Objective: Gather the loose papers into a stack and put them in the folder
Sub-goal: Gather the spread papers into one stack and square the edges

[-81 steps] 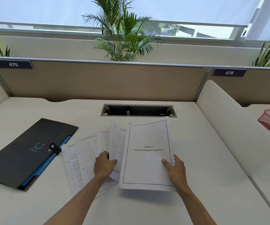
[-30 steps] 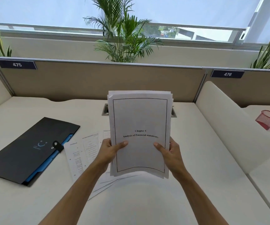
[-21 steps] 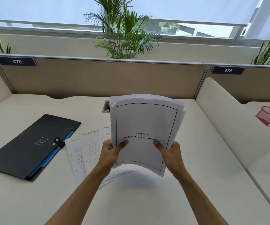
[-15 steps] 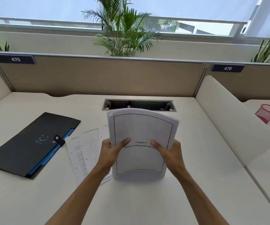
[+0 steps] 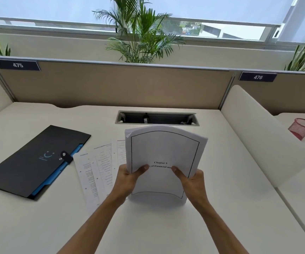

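A stack of white papers (image 5: 163, 151) stands upright on the desk, its bottom edge on the surface and its top bowed back. The front sheet reads "Chapter 5". My left hand (image 5: 127, 178) grips the stack's left side with the thumb on the front. My right hand (image 5: 192, 180) grips the right side the same way. Several loose printed sheets (image 5: 96, 169) lie fanned flat on the desk just left of the stack. A black folder (image 5: 30, 160) with a blue inner edge and a strap clasp lies closed at the left.
The white desk (image 5: 230, 208) has a cable slot (image 5: 157, 118) behind the stack. A tan partition runs along the back. A curved white divider (image 5: 261, 136) bounds the right side, with a red mesh bin (image 5: 300, 128) beyond it.
Both hands lifted part of the papers off the desk into an upright stack, then lowered it until its bottom edge met the desk. The sheets at the left stayed put.
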